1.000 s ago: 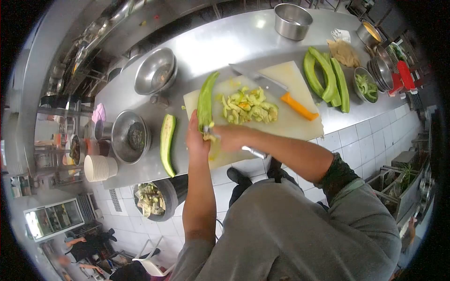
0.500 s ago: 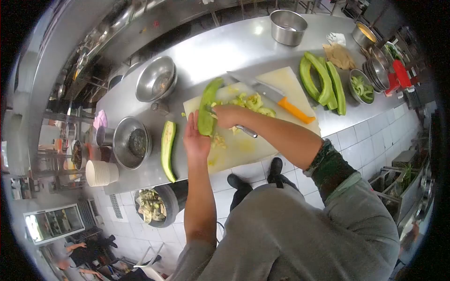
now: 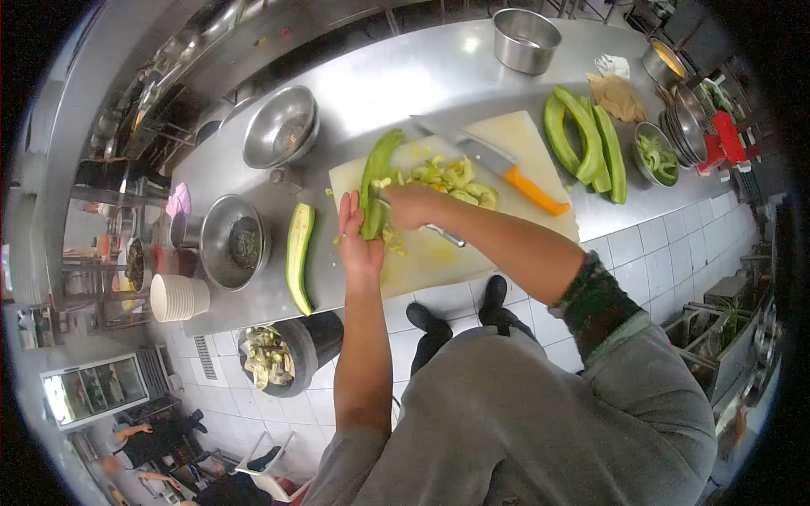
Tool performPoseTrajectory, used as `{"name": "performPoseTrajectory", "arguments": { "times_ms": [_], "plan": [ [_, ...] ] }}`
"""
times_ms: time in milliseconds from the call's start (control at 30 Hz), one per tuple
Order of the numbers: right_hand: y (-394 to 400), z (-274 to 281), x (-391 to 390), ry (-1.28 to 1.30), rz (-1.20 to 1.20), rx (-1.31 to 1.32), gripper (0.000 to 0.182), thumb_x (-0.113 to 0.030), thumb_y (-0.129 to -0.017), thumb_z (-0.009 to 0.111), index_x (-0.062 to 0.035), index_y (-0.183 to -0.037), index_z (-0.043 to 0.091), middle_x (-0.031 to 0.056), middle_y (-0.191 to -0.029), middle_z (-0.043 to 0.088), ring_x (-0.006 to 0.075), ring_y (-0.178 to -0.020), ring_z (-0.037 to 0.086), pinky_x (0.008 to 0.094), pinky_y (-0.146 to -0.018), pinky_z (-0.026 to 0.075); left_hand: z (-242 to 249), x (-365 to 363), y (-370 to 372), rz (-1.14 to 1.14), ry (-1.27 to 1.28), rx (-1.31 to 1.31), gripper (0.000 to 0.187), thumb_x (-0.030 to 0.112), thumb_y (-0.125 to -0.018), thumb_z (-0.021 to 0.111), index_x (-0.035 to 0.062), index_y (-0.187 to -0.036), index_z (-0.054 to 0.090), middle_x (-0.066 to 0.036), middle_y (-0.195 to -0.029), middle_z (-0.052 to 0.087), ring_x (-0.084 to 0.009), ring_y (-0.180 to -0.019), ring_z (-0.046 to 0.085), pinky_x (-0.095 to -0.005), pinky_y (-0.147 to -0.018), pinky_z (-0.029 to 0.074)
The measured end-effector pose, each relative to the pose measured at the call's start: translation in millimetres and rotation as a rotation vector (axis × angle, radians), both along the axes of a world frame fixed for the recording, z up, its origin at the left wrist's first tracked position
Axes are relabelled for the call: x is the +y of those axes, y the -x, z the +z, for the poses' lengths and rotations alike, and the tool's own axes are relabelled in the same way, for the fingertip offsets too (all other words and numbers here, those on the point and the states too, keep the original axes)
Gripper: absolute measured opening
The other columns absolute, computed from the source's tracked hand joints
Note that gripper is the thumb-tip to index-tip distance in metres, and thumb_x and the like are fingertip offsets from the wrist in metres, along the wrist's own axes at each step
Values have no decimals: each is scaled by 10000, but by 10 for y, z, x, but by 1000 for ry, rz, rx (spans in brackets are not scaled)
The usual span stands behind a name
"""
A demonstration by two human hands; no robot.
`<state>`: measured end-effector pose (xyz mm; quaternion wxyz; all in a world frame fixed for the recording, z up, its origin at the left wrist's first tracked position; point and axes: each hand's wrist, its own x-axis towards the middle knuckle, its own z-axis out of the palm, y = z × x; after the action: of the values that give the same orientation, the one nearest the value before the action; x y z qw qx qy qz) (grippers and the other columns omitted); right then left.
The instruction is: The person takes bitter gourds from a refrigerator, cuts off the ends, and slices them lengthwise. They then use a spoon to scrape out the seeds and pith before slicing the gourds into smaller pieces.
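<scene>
My left hand [image 3: 359, 244] supports a long green vegetable piece [image 3: 381, 160] at its near end, over the left part of the white cutting board [image 3: 515, 131]. My right hand [image 3: 408, 207] is closed around a metal-handled tool [image 3: 445, 235], whose working end meets the vegetable's side and is mostly hidden. Pale green scraps [image 3: 451, 179] lie in a heap on the board just beyond my right hand. A knife with an orange handle [image 3: 537, 191] rests across the board's right side. Left of the board lies a halved green vegetable [image 3: 299, 257] on the steel table.
Metal bowls [image 3: 283, 126] and stacked white cups [image 3: 179, 298] stand at the left. Below the table edge is a bin of peelings [image 3: 268, 358]. Long green pieces [image 3: 609, 152], a bowl of green slices [image 3: 656, 158] and a pot [image 3: 526, 42] are beyond the board.
The vegetable in my left hand has turned slightly, showing more of its hollowed side. More scraps seem heaped on the board. The whole view has shifted a little.
</scene>
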<state>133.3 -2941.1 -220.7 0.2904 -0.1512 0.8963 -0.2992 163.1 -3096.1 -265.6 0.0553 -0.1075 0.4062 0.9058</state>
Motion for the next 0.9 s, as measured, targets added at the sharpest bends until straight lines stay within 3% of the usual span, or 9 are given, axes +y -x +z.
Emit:
{"name": "performPoseTrajectory", "arguments": {
  "times_ms": [167, 333, 367, 467, 567, 633, 733, 833, 900],
  "plan": [
    [-778, -23, -156, 226, -95, 301, 469, -149, -737, 690, 72, -1137, 584, 262, -946, 690, 365, -884, 701, 442, -745, 558, 128, 71, -58, 42, 56, -16, 543, 41, -961, 430, 17, -1493, 323, -104, -1541, 370, -240, -1376, 400, -393, -1130, 340],
    [-92, 1, 27, 218, -111, -112, 425, -37, -782, 569, 29, -1202, 544, 289, -940, 668, 396, -883, 683, 470, -734, 523, -9, 70, 3, 45, -39, 12, 516, 62, -970, 445, 12, -1476, 353, -108, -1491, 437, -238, -1333, 445, -390, -1095, 385],
    [-112, -10, -54, 166, -119, -129, 449, -63, -794, 566, 23, -1233, 520, 290, -880, 666, 397, -797, 687, 467, -695, 521, 1, 78, -3, 51, 2, -14, 508, 65, -974, 444, 14, -1473, 358, -106, -1468, 456, -237, -1312, 463, -388, -1083, 396],
    [-739, 126, -302, 271, -104, 167, 402, -85, -806, 563, 27, -1191, 532, 285, -850, 666, 405, -758, 680, 458, -654, 523, 161, 139, -32, 43, 109, -41, 486, 76, -984, 446, 21, -1462, 376, -101, -1402, 507, -233, -1250, 512, -382, -1050, 425],
    [-915, 433, -97, 181, -122, -104, 457, -160, -792, 657, 54, -1180, 546, 274, -1009, 672, 417, -932, 671, 482, -804, 528, 17, 57, -50, 2, 138, -28, 458, 91, -991, 454, 24, -1441, 408, -104, -1347, 539, -231, -1206, 545, -369, -1024, 444],
    [-675, 231, 24, 106, -116, 24, 452, -159, -792, 650, 49, -1180, 548, 264, -1004, 675, 413, -936, 670, 486, -792, 529, 106, 66, -16, 10, 62, -81, 432, 102, -996, 459, 20, -1419, 439, -112, -1327, 552, -233, -1193, 555, -357, -1013, 452],
    [-198, 102, 168, -5, -116, 108, 436, -119, -804, 600, 14, -1214, 532, 256, -1014, 670, 397, -945, 664, 485, -778, 519, 140, -72, 101, -196, 105, -51, 414, 95, -996, 466, 0, -1399, 459, -129, -1324, 552, -237, -1200, 549, -365, -1024, 443],
    [-283, -55, -2, 82, -14, 82, 479, -55, -801, 557, -16, -1275, 506, 258, -1031, 661, 382, -952, 659, 482, -778, 515, 67, -70, 224, -225, 730, 47, 419, 148, -984, 501, -8, -1371, 468, -118, -1248, 601, -190, -1099, 581, -335, -965, 459],
    [-614, -52, -58, 161, 96, 10, 485, -54, -794, 554, -11, -1274, 500, 264, -1026, 658, 381, -939, 658, 486, -767, 511, -423, -563, 502, -197, 1221, 318, 382, 112, -964, 485, -14, -1325, 497, -118, -1196, 619, -182, -1054, 593, -321, -919, 477]
  ]
}}
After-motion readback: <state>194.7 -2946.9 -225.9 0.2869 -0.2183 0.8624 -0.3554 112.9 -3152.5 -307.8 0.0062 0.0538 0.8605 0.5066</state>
